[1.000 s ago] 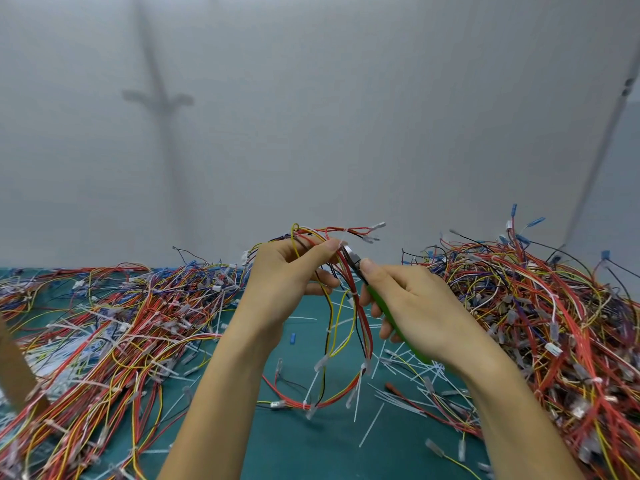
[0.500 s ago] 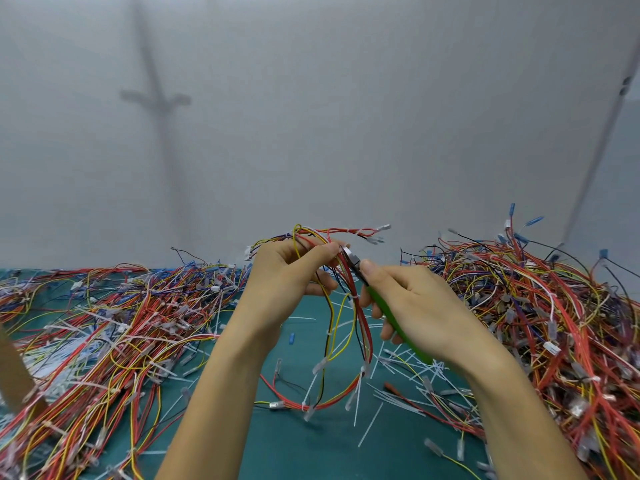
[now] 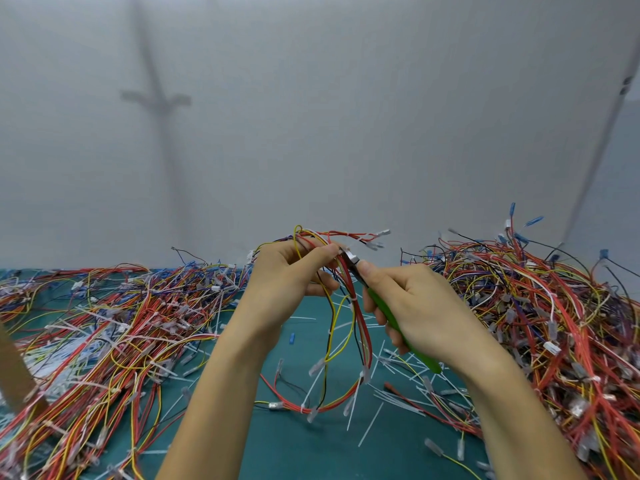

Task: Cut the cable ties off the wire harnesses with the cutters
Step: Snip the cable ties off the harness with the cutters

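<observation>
My left hand (image 3: 289, 282) pinches the top of a wire harness (image 3: 346, 341), a loop of red, yellow and black wires that hangs down to the green mat. My right hand (image 3: 415, 306) grips the green-handled cutters (image 3: 388, 311). Their metal jaws (image 3: 351, 259) sit against the bundle just right of my left thumb. A white cable tie (image 3: 353, 297) wraps the wires below the jaws. Whether the jaws are closed on a tie is hidden by the wires.
A large heap of harnesses (image 3: 540, 323) rises on the right, and another spreads over the left (image 3: 104, 334). Cut white ties (image 3: 398, 372) litter the green mat (image 3: 304, 448) between them. A grey wall stands behind, and a brown board edge (image 3: 14, 372) shows at far left.
Both hands stayed almost still. The cutter jaws shifted slightly along the bundle near my left thumb.
</observation>
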